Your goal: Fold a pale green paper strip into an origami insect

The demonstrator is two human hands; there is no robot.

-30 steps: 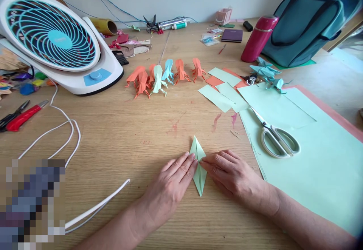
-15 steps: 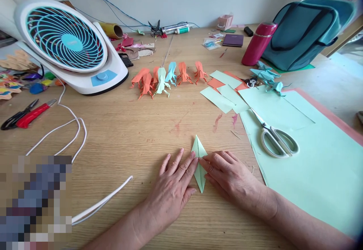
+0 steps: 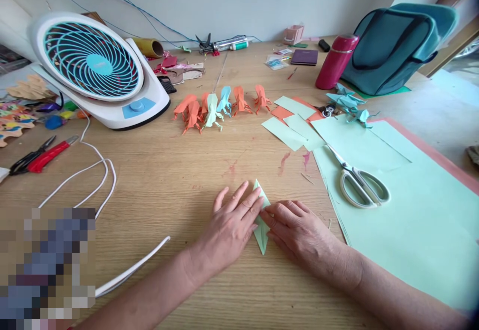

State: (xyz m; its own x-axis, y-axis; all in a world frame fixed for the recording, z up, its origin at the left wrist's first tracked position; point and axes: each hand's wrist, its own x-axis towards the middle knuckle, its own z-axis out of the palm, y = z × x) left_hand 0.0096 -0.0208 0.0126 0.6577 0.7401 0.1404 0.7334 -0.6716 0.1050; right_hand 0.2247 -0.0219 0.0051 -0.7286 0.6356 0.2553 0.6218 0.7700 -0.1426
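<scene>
A pale green folded paper (image 3: 261, 235), long and pointed at both ends, lies flat on the wooden table (image 3: 168, 170). My left hand (image 3: 232, 225) rests on its left side with fingers stretched flat and spread, covering part of the upper flap. My right hand (image 3: 297, 230) presses its right side, fingers extended and lying flat, fingertips meeting the left hand's near the paper's middle crease. Only the top tip and the lower point of the paper show.
Several orange, green and blue folded paper figures (image 3: 220, 103) stand in a row farther back. Scissors (image 3: 357, 178) lie on large green sheets (image 3: 404, 210) at right. A fan (image 3: 93, 68) and white cable (image 3: 93, 180) are at left; a red bottle (image 3: 335, 61) and teal bag (image 3: 396, 46) behind.
My left hand has slid up and right over the folded paper, its fingers spreading. The right hand stayed pressed on the right side. The view shifted slightly.
</scene>
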